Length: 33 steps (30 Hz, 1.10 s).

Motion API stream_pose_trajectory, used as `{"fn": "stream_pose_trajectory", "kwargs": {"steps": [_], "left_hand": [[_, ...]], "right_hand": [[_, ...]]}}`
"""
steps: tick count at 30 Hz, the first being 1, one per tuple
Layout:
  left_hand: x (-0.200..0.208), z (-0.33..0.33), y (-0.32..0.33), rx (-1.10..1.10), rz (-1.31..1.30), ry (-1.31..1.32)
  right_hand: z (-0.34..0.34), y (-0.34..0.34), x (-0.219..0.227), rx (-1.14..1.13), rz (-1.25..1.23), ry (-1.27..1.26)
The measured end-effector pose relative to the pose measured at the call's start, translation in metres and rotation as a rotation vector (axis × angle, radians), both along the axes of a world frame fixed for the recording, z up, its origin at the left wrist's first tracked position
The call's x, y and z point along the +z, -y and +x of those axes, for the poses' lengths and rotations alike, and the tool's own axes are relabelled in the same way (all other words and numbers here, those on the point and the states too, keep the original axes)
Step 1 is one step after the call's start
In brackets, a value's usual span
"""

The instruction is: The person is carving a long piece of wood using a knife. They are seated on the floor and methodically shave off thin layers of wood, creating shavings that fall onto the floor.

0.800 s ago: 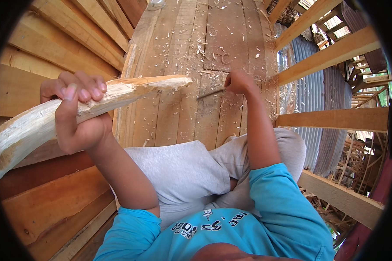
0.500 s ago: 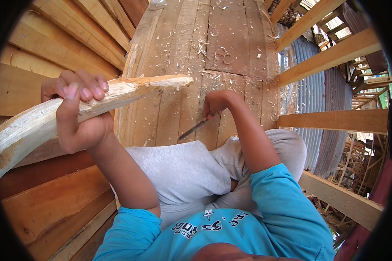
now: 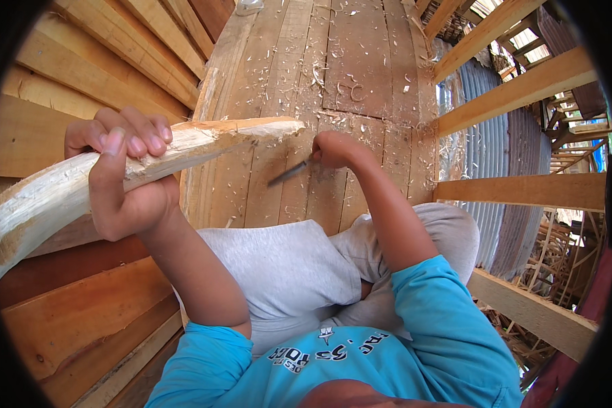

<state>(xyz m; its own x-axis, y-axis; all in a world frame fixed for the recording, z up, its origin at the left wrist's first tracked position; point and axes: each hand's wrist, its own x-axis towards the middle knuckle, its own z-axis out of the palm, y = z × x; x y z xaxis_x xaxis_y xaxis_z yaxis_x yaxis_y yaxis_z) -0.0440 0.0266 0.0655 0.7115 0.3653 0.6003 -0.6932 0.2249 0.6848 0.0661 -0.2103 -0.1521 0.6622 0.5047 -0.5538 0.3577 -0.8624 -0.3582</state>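
Note:
A long, pale piece of carved wood (image 3: 61,178) runs from the left rim to a rough, tapered end near the middle of the view. My left hand (image 3: 128,166) is wrapped round it, thumb on the near side and fingers over the far side. My right hand (image 3: 333,149) grips a knife (image 3: 290,173), just right of and a little nearer than the wood's tapered end. The dark blade points left and toward me, apart from the wood. The knife's handle is mostly hidden in my fist.
I sit on a plank floor (image 3: 265,204) strewn with wood shavings (image 3: 350,92). Stacked planks (image 3: 81,299) form a wall close on my left. Wooden rails (image 3: 523,189) stand on my right, with corrugated metal sheets (image 3: 486,122) beyond. A clear plastic item (image 3: 249,7) lies at the far edge.
My right hand has moved slightly left and away from me, and the knife has swung up toward the wood with it. The left hand and the wood have stayed almost still.

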Motion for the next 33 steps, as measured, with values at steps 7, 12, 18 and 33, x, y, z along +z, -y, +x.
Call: {"fn": "stream_pose_trajectory", "kwargs": {"steps": [7, 12, 18, 33], "left_hand": [[0.001, 0.000, 0.001, -0.008, 0.004, 0.008], [-0.001, -0.001, -0.002, -0.007, 0.013, 0.002], [-0.001, -0.001, -0.003, 0.003, 0.009, 0.005], [0.002, 0.000, 0.000, 0.016, -0.005, 0.001]], "right_hand": [[0.015, 0.028, -0.002, 0.000, 0.128, -0.106], [-0.008, 0.003, 0.010, 0.267, -0.027, -0.350], [0.011, 0.021, 0.003, -0.018, 0.022, 0.121], [-0.015, -0.005, -0.010, 0.243, 0.192, -0.264]]}}
